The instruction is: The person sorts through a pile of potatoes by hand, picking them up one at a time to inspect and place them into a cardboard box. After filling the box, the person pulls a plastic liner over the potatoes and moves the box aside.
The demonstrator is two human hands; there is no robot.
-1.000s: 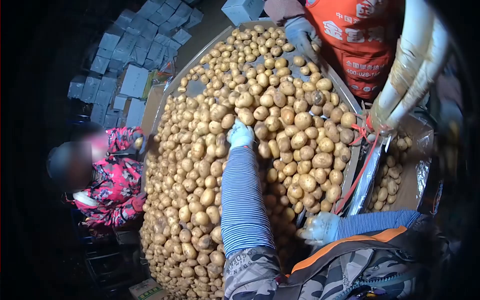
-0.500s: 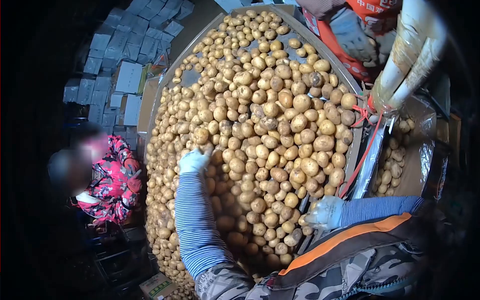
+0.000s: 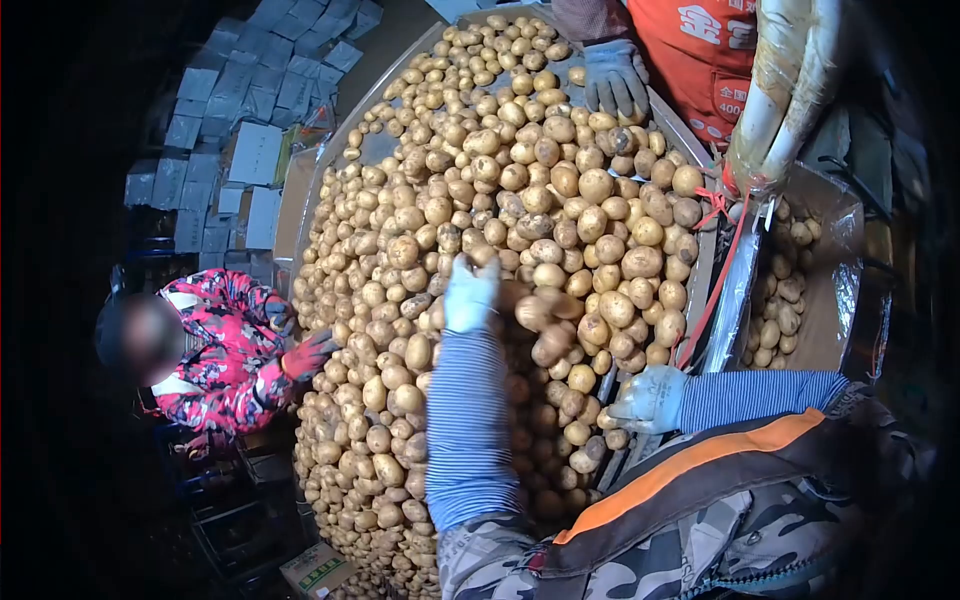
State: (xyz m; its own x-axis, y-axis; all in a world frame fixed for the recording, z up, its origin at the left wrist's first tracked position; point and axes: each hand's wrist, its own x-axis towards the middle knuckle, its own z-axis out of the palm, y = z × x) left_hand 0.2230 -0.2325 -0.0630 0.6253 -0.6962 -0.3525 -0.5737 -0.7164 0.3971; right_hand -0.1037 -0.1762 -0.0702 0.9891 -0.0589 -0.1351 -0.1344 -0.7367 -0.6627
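Observation:
A large heap of potatoes (image 3: 388, 468) covers the wide sorting table in front of me. My left hand (image 3: 472, 293), in a pale glove, reaches into the middle of the heap. Its thumb and a finger show apart against the potatoes; the other fingertips are hidden. Just right of it, several potatoes (image 3: 545, 312) are blurred by motion. At the heap's near right edge rests my right hand (image 3: 650, 400), also gloved. Its fingers point left, stretched out beside a few potatoes, with no potato clearly gripped.
A co-worker's gloved hand (image 3: 615, 78) is at the far right edge. Another person in a pink patterned jacket (image 3: 225, 350) reaches in from the left. White wrapped poles (image 3: 785, 95) and a lined box of potatoes (image 3: 845, 290) stand right. Stacked boxes (image 3: 250, 80) are behind left.
My left hand has moved right across the heap, and potatoes beside it are tumbling. My right hand stays put. The left person's hand now reaches the heap; the far co-worker's hand has come down to it.

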